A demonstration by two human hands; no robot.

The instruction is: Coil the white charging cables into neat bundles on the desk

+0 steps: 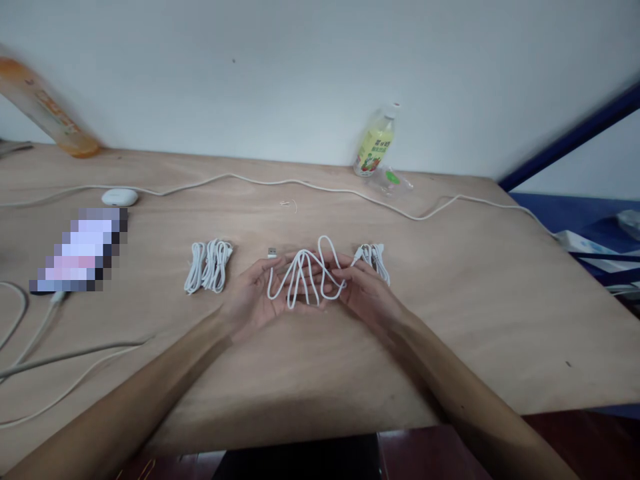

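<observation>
A white USB cable (301, 263) lies in loose loops across both palms, held just above the table. My left hand (253, 297) has its thumb on the cable near the USB plug (272, 253), which points away from me. My right hand (367, 291) pinches the other side of the loops, and the cable's far end shows beyond its thumb. Folded white cable bundles (208, 267) lie on the table left of my left hand. Another folded cable bundle (379, 261) lies just behind my right hand, partly hidden by it.
A phone (83, 250) with a plugged-in cable and a white earbud case (119, 197) lie on the left. An orange-capped bottle (60, 120) and a yellow-labelled bottle (375, 143) stand by the wall. A long white cord (295, 182) crosses the wooden table (300, 380).
</observation>
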